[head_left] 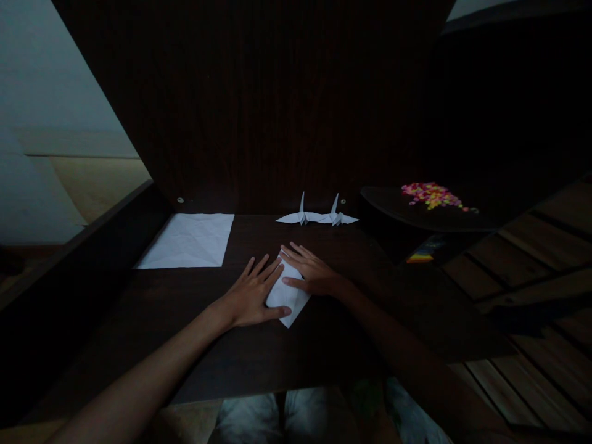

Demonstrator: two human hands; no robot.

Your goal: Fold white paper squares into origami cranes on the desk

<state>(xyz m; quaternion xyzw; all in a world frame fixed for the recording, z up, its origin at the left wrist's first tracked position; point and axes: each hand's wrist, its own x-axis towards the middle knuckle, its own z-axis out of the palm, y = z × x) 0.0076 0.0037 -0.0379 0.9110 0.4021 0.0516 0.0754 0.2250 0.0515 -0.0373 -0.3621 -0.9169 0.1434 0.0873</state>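
Note:
A folded piece of white paper lies on the dark wooden desk, one pointed corner toward me. My left hand rests flat along its left side, fingers spread, with the thumb on the lower part. On the upper right part lies my right hand, its fingers stretched out over the top corner and its thumb across the middle. The paper's far tip is partly hidden under the fingers. Behind it, two folded white paper cranes stand side by side, their wings touching or overlapping.
A creased white sheet lies flat at the desk's left. To the right, a rounded dark shelf bears a heap of small colourful pieces. A dark raised side board bounds the left, and an upright panel the back.

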